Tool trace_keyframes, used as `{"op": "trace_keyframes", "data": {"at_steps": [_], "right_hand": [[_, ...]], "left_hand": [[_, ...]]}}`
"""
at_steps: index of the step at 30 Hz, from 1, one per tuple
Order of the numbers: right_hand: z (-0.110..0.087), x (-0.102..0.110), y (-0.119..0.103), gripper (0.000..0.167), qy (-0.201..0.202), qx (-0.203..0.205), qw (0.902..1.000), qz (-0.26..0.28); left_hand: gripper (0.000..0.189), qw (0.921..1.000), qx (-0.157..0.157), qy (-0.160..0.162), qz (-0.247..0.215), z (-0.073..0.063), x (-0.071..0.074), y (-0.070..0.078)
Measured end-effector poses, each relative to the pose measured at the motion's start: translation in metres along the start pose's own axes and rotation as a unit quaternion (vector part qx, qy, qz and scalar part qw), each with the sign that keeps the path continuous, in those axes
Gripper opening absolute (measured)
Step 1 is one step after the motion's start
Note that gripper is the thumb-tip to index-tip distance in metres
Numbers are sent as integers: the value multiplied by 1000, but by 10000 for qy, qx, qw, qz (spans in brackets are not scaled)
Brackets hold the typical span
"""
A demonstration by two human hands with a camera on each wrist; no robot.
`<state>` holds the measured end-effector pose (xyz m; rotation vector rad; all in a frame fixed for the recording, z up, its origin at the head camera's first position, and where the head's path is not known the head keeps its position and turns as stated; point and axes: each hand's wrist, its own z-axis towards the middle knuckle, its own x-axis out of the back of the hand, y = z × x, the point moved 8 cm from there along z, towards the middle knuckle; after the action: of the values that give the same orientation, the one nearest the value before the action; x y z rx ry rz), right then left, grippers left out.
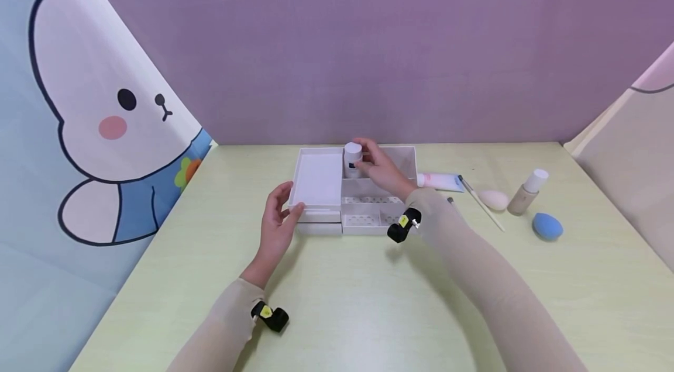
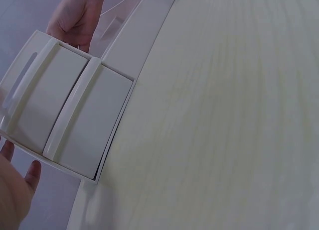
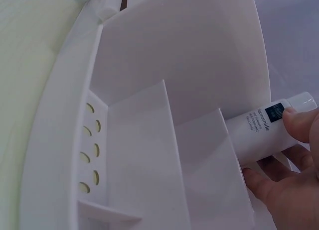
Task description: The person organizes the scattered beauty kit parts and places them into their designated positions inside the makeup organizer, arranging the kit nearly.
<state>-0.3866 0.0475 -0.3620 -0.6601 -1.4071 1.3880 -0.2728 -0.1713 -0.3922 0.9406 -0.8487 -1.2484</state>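
Observation:
A white desktop organizer (image 1: 316,176) stands on the table, with two drawers (image 2: 97,115) at its left front and open compartments on its right. My right hand (image 1: 387,170) grips a white bottle of moisturizing emulsion (image 3: 261,128) between thumb and fingers. The bottle stands upright in the back-left corner of the rear compartment, its lower part hidden by the divider (image 3: 202,145). At the organizer's left side, my left hand (image 1: 277,220) rests with fingers and thumb spread against the wall; its fingertips (image 2: 34,172) show beside the drawers.
Right of the organizer lie a pink-and-white tube (image 1: 442,181), a brush (image 1: 481,202), a pale pink sponge (image 1: 494,200) and a blue sponge (image 1: 547,226). A beige bottle with a white cap (image 1: 528,192) stands among them. A purple cloth backdrop (image 1: 368,44) rises behind the table.

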Motion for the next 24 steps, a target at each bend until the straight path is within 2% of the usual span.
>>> {"op": "trace_keyframes", "data": {"at_steps": [9, 17, 24], "right_hand": [[-2, 10, -6, 56, 106, 98, 9999, -74], [-12, 30, -18, 58, 182, 354, 9991, -145], [-21, 49, -23, 59, 174, 401, 9988, -196]], "left_hand": [[52, 10000, 55, 18, -27, 0, 0, -2], [53, 10000, -38, 23, -41, 0, -1, 0], [52, 10000, -8, 24, -17, 1, -2, -2]]}}
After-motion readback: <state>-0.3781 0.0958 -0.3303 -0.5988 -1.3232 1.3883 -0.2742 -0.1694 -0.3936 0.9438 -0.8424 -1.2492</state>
